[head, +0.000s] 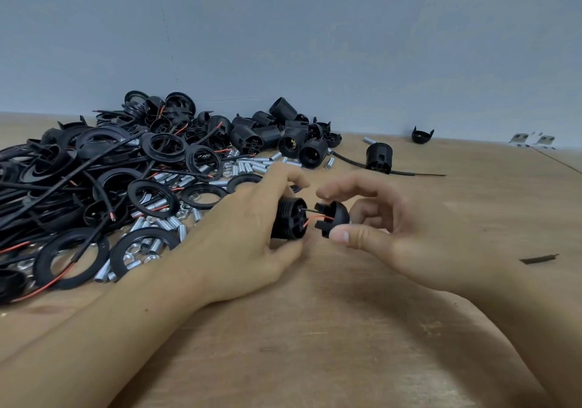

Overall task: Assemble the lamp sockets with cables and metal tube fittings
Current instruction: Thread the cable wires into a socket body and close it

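Observation:
My left hand (248,234) grips a black threaded lamp socket body (288,218) just above the wooden table (315,329). My right hand (387,237) holds a black domed socket cap (335,218) between thumb and fingers, a small gap away from the body. A red wire and a dark wire (316,217) run across that gap from the body into the cap. Both parts sit at the middle of the view.
A heap of black rings (72,259), cables and threaded metal tubes (154,244) covers the left. More socket bodies (277,130) lie at the back. One socket with a cable (379,157) and a loose cap (422,134) rest right of them by the grey wall.

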`<action>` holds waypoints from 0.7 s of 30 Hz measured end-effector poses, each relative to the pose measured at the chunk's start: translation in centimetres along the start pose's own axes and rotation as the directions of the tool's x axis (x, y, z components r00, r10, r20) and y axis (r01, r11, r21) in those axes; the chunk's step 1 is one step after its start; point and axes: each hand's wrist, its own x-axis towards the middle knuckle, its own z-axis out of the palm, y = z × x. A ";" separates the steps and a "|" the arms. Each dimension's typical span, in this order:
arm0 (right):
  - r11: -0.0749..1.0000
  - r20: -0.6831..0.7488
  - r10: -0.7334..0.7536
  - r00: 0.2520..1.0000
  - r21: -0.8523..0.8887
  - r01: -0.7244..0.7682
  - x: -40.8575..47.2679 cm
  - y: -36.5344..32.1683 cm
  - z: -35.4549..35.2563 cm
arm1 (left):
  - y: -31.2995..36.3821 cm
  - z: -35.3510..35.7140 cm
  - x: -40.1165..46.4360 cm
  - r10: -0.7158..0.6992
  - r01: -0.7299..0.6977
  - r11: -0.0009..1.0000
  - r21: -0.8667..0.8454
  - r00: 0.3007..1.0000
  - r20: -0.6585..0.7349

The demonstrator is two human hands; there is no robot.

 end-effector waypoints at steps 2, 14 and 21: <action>0.998 -0.006 0.027 1.000 0.052 -0.027 0.0 0.0 0.1 | -0.1 0.0 -0.1 -0.019 0.019 1.000 -0.012 0.999 0.041; 0.999 -0.013 0.018 1.000 0.039 -0.018 0.0 -0.9 -0.2 | -0.2 0.3 0.0 -0.084 0.078 0.995 0.064 0.991 0.101; 0.992 0.006 0.086 0.996 -0.091 -0.085 0.1 -0.6 0.0 | 0.1 0.3 0.1 -0.090 0.088 0.996 0.035 0.994 0.057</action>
